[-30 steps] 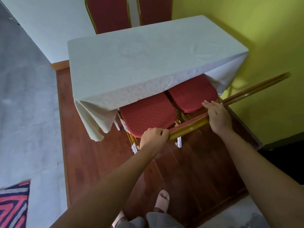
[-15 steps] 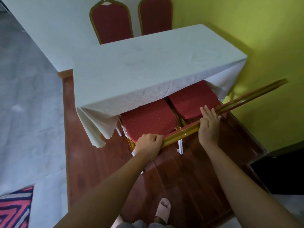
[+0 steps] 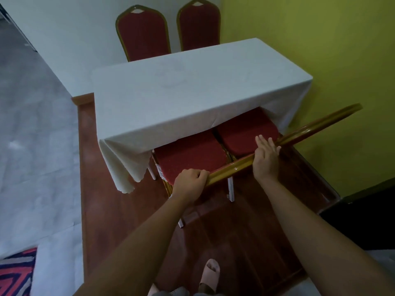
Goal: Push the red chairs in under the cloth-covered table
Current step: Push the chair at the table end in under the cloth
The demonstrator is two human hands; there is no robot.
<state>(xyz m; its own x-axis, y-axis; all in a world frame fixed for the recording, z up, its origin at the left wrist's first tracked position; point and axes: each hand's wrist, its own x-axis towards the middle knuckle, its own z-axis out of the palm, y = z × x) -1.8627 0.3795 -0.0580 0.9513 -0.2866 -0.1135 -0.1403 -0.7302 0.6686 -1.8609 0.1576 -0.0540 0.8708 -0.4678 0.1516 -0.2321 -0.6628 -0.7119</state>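
Observation:
A white cloth covers the table. Two red chairs stand side by side on my side of it. The left seat and the right seat are partly under the cloth's edge. Their gold back rail runs diagonally from lower left to upper right. My left hand is closed around the rail's left end. My right hand lies across the rail further right, fingers straight and spread over the right seat.
Two more red chairs stand at the table's far side. The table sits on a raised wooden platform beside a yellow wall. Grey floor lies left, a striped rug at bottom left, my slippered foot below.
My right hand's fingers have straightened from a curled hold on the rail. My left hand keeps its grip. The view has tilted up, showing more of the far chairs.

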